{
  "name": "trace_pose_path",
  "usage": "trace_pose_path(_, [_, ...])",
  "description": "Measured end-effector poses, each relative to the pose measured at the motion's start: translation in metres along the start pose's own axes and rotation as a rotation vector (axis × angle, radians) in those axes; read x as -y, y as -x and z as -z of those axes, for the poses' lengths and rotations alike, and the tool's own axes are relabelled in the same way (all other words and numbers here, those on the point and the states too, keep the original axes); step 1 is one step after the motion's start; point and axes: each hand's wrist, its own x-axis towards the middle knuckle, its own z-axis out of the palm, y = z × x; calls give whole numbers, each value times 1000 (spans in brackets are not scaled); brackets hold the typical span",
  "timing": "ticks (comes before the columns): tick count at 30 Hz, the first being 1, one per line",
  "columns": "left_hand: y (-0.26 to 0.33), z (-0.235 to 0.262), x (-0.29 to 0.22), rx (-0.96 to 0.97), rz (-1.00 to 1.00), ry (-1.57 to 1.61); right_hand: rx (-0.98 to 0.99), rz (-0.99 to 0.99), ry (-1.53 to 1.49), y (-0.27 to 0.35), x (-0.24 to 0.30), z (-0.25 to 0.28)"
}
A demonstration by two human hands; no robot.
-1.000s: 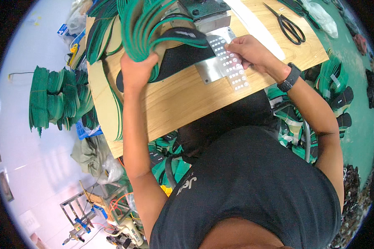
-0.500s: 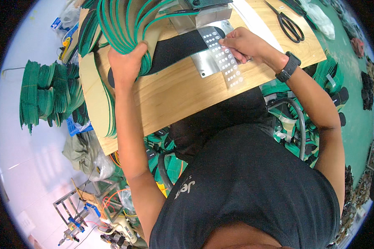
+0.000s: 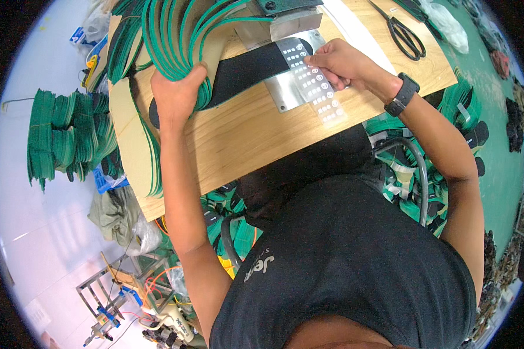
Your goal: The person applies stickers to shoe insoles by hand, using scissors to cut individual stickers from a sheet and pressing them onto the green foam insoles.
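Note:
My left hand (image 3: 179, 93) is closed round a fanned bundle of green-edged insoles (image 3: 167, 41) at the left of the table. Beneath the bundle, a black-topped insole (image 3: 241, 71) lies across the wood, its far end over a shiny metal plate (image 3: 280, 93). A clear strip of white printed transfers (image 3: 321, 96) crosses that end and hangs down past the plate. My right hand (image 3: 346, 63) pinches the strip's edge between thumb and forefinger, the other fingers curled. Just behind the insole's end stands a metal block (image 3: 282, 26) with a dark top.
Black-handled scissors (image 3: 406, 38) lie at the table's right. More insoles (image 3: 134, 128) rest along the left edge, and green stacks (image 3: 70, 134) stand beyond it. Bundles also crowd below the wooden tabletop (image 3: 244, 131). A white strip (image 3: 358, 35) lies behind my right hand.
The transfer strip's lower end has shifted slightly to the right. Both hands keep their grips and have barely moved.

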Motion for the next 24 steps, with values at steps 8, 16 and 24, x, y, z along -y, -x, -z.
trace_pose_path(8, [1,0,-1,8,-5,7,24,1,-52,-2,-2,3])
trace_pose_path(16, [2,-3,-4,-24,24,-47,12,-17,-47,-1,-4,2])
trace_pose_path(24, [2,-2,-1,-4,-7,-64,27,-7,-58,-1,-2,0])
